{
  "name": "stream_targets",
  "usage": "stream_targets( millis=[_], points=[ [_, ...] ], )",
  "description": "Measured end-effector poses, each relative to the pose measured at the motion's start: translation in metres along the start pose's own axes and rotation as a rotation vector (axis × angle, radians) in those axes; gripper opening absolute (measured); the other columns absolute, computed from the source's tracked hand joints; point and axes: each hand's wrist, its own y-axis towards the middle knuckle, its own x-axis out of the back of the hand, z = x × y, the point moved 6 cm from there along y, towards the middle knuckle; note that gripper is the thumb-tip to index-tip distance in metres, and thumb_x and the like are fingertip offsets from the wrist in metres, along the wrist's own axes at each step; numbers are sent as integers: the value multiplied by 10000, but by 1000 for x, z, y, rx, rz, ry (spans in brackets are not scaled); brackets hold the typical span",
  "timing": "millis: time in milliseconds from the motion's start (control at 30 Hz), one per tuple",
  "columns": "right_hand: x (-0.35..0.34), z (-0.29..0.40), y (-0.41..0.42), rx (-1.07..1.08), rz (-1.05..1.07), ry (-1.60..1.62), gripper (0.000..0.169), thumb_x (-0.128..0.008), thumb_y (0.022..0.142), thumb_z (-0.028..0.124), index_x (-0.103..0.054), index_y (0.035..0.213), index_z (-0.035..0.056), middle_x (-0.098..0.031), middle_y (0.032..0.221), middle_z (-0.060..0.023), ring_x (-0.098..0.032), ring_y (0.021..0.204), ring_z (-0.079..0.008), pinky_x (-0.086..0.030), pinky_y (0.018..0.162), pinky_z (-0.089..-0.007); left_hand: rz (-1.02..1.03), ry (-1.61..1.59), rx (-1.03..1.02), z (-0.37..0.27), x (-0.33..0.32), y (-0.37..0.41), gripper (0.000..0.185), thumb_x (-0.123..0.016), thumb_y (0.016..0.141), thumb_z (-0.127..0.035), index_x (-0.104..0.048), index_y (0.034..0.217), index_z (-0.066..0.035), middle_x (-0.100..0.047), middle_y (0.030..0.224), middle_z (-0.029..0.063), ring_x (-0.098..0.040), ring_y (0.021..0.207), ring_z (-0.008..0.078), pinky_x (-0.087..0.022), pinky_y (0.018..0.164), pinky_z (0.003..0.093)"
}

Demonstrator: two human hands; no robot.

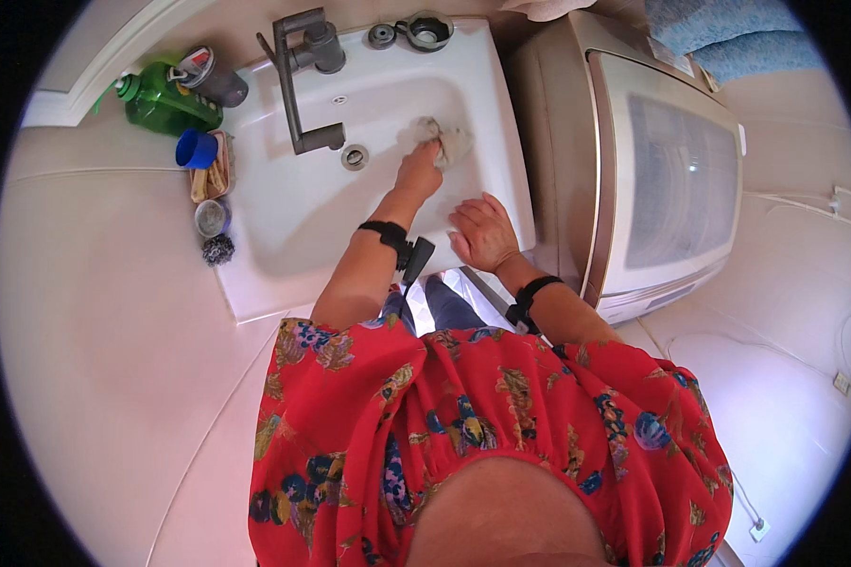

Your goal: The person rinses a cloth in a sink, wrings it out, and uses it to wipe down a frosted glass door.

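Observation:
My left hand [420, 172] reaches down into the white sink basin [305, 227] and grips a pale, wet-looking cloth [455, 144]. The cloth lies bunched against the right part of the basin, slightly blurred, and the fingertips are partly hidden by it. Over the front right rim of the sink is my right hand [486, 234], palm down with fingers loosely bent and nothing in it. Left of the cloth sits the round drain [354, 157]. A dark grey faucet [319, 53] stands at the back, its jointed spout [320, 138] hanging above the basin near the drain.
Along the left rim are a green bottle [163, 99], a dark cup [220, 83], a blue cup [197, 149], a soap tray [216, 173] and a steel wool scrubber [218, 250]. A drain stopper [381, 35] and a strainer cup [429, 32] sit behind. A washing machine [674, 177] stands at right.

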Motion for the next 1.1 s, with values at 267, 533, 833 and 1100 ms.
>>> stream_targets(
  millis=[267, 533, 833, 1100],
  points=[
    [-2, 0, -1, 14, 16, -25, 278, -640, 785, 266, -682, 993, 87, -653, 1054, -91, -557, 1124, -265, -306, 1104, -474, 273, 293, -30, 8, -3, -87, 450, -523, 816, -34, -603, 1241, -156, -596, 1269, 108, -559, 1098, 400, -434, 1003, 425],
    [-9, -1, -4, 21, 5, -45, 274, -640, 795, 259, -685, 1006, 91, -660, 1075, -79, -550, 1153, -253, -308, 1110, -475, 169, 360, 173, 29, 75, -146, 458, -561, 804, -129, -585, 1261, -151, -595, 1268, 106, -567, 1097, 412, -461, 985, 462],
    [-10, -4, -6, 8, -13, -37, 280, -646, 801, 266, -691, 1011, 86, -665, 1084, -87, -558, 1149, -259, -314, 1112, -476, 13, 619, 517, 123, 158, -178, 519, -580, 821, -247, -541, 1335, -185, -612, 1272, 144, -584, 1136, 383, -477, 958, 466],
    [-9, -5, -3, 21, -44, -23, 279, -645, 789, 261, -695, 995, 80, -671, 1061, -94, -568, 1136, -268, -328, 1102, -477, -472, 387, 541, 138, 194, -133, 517, -616, 871, -352, -492, 1328, -144, -673, 1144, 164, -642, 1042, 388, -508, 875, 492]
  ],
)
